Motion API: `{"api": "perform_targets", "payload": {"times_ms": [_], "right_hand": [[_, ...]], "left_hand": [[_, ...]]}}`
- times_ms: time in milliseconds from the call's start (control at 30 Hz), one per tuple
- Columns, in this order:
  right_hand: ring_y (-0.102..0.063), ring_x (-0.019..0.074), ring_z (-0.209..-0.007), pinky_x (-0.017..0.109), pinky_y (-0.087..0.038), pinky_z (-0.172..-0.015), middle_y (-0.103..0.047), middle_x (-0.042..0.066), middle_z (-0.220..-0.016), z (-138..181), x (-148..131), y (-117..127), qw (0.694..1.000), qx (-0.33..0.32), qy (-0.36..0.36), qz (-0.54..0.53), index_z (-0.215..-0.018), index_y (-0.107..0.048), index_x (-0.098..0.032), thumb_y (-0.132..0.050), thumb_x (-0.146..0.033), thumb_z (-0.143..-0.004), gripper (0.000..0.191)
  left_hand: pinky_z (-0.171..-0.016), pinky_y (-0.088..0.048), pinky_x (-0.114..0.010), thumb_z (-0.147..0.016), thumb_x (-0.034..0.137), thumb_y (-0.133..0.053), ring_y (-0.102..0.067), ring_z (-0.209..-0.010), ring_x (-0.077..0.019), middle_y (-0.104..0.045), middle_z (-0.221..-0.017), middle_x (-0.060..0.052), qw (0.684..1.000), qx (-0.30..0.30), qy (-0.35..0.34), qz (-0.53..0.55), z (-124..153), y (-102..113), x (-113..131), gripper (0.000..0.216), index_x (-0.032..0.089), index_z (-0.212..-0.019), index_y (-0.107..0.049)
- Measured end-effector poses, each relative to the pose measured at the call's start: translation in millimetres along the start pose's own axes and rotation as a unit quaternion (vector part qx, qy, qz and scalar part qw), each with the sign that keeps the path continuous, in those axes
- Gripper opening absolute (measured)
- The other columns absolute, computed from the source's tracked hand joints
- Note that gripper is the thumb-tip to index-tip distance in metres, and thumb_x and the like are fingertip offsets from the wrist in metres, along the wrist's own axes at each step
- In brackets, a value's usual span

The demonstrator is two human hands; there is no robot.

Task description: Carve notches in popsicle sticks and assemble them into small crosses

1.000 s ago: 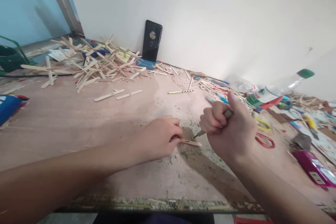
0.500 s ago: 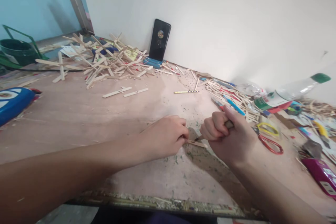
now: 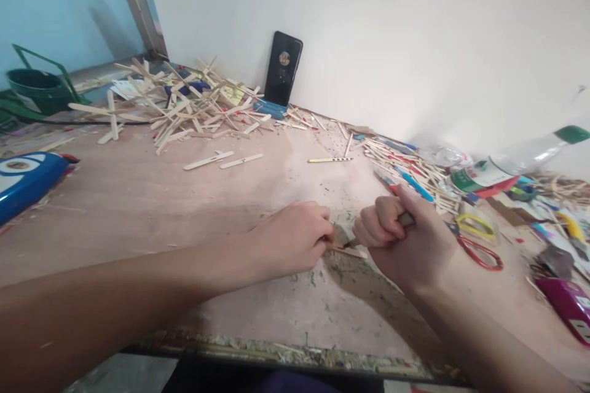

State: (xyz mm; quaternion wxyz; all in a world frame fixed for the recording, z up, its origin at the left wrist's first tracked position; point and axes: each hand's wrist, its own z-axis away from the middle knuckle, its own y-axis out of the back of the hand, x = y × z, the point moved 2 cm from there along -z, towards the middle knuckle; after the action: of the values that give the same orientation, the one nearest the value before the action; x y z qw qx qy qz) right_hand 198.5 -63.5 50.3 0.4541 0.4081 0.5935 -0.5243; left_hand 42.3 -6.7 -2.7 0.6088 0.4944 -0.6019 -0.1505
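A wooden craft stick (image 3: 354, 252) lies on the worktable (image 3: 138, 209), its left end pinched under the fingers of my left hand (image 3: 302, 236). My right hand (image 3: 401, 236) is wrapped in a fist around a slim carving tool (image 3: 406, 219) with a brownish handle. The tool's dark tip touches the stick just right of my left fingertips; most of the handle is hidden in my fist. Two slotted craft sticks (image 3: 209, 161) rest farther back, and a patterned pencil (image 3: 330, 160) lies beyond my hands.
A tangled pile of craft sticks (image 3: 184, 112) covers the back left. A phone (image 3: 283, 69) leans upright against the wall. At right lie scissors (image 3: 479, 252), a blue pen (image 3: 415, 184), a tilted plastic bottle (image 3: 488, 171) and a magenta case (image 3: 565, 304). A blue case (image 3: 30, 181) sits at left.
The whole view has shifted slightly, with things appearing a little farther right. Both hands keep the same grip, and the tool tip stays on the craft stick.
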Motion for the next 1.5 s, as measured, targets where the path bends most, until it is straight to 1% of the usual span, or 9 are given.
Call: {"api": "perform_targets", "payload": {"times_ms": [333,500,767,933,1067,1167,1267,1400,1500], "right_hand": [[-0.021,0.0097,-0.044,0.030,-0.021,-0.046,-0.020,-0.006,-0.046,0.9,7.0,-12.2,0.999,0.012,0.025,0.019,-0.049,-0.032,-0.021,-0.063,-0.045,-0.095,0.061],[-0.019,0.0093,-0.043,0.030,-0.020,-0.045,-0.020,-0.006,-0.045,2.6,15.5,-15.7,0.998,0.016,0.045,0.029,-0.048,-0.032,-0.022,-0.063,-0.041,-0.093,0.058],[-0.017,0.0107,-0.042,0.031,-0.019,-0.043,-0.018,-0.007,-0.045,2.6,8.3,-9.8,0.998,0.000,0.045,0.037,-0.050,-0.029,-0.024,-0.054,-0.042,-0.097,0.056],[-0.020,0.0094,-0.044,0.031,-0.018,-0.046,-0.018,-0.007,-0.046,0.1,0.7,-1.6,0.997,-0.004,0.046,0.054,-0.049,-0.032,-0.021,-0.063,-0.045,-0.097,0.062],[-0.021,0.0097,-0.045,0.032,-0.018,-0.048,-0.020,-0.006,-0.047,2.1,1.1,4.9,0.997,0.007,0.053,0.060,-0.049,-0.033,-0.021,-0.063,-0.047,-0.097,0.062],[-0.020,0.0095,-0.045,0.031,-0.017,-0.047,-0.019,-0.007,-0.046,1.8,2.1,8.2,0.996,0.017,0.060,0.060,-0.049,-0.032,-0.021,-0.063,-0.048,-0.097,0.063],[-0.019,0.0097,-0.045,0.031,-0.016,-0.047,-0.019,-0.007,-0.046,0.1,1.5,11.6,0.996,0.027,0.064,0.052,-0.048,-0.032,-0.022,-0.062,-0.048,-0.096,0.063],[-0.019,0.0099,-0.044,0.031,-0.014,-0.046,-0.025,-0.006,-0.045,-2.1,1.8,16.9,0.997,0.037,0.054,0.034,-0.048,-0.036,-0.023,-0.063,-0.051,-0.094,0.060],[-0.023,0.0098,-0.043,0.031,-0.014,-0.046,-0.031,-0.005,-0.045,-3.2,2.9,20.5,0.998,0.040,0.037,0.022,-0.047,-0.041,-0.023,-0.064,-0.058,-0.093,0.062]], "left_hand": [[-0.082,-0.051,-0.033,-0.091,0.013,-0.064,-0.066,-0.090,-0.0213,-0.069,-0.088,-0.004,1.000,-0.017,0.008,-0.004,-1.2,0.8,0.1,0.016,0.019,-0.085,-0.078],[-0.083,-0.051,-0.035,-0.091,0.013,-0.063,-0.067,-0.091,-0.0235,-0.070,-0.090,-0.005,0.999,-0.032,0.007,-0.017,-2.1,2.6,3.5,0.018,0.018,-0.091,-0.080],[-0.084,-0.052,-0.034,-0.089,0.013,-0.065,-0.067,-0.090,-0.0223,-0.071,-0.089,-0.004,1.000,-0.022,0.001,-0.016,-2.3,3.9,3.5,0.015,0.019,-0.085,-0.078],[-0.084,-0.051,-0.035,-0.093,0.015,-0.063,-0.067,-0.092,-0.0234,-0.070,-0.090,-0.006,0.999,-0.036,0.011,-0.010,-0.7,2.7,2.8,0.016,0.018,-0.087,-0.077],[-0.086,-0.050,-0.038,-0.096,0.016,-0.062,-0.066,-0.094,-0.0251,-0.071,-0.092,-0.007,0.999,-0.036,0.022,-0.002,-0.7,2.0,3.0,0.016,0.016,-0.088,-0.076],[-0.088,-0.050,-0.036,-0.095,0.011,-0.061,-0.067,-0.096,-0.0236,-0.073,-0.096,-0.005,0.999,-0.029,0.023,0.015,-0.5,1.8,4.6,0.015,0.017,-0.094,-0.075],[-0.086,-0.050,-0.032,-0.095,0.004,-0.056,-0.067,-0.096,-0.0199,-0.073,-0.099,-0.002,0.999,-0.025,0.020,0.035,1.0,3.4,8.5,0.023,0.018,-0.101,-0.074],[-0.090,-0.050,-0.032,-0.103,0.006,-0.048,-0.066,-0.098,-0.0189,-0.071,-0.102,-0.003,0.998,-0.038,0.015,0.050,3.3,5.5,12.1,0.029,0.017,-0.102,-0.075],[-0.090,-0.049,-0.031,-0.101,0.005,-0.052,-0.065,-0.098,-0.0185,-0.070,-0.103,-0.004,0.997,-0.045,0.014,0.055,3.9,4.8,10.1,0.028,0.017,-0.103,-0.077]]}}
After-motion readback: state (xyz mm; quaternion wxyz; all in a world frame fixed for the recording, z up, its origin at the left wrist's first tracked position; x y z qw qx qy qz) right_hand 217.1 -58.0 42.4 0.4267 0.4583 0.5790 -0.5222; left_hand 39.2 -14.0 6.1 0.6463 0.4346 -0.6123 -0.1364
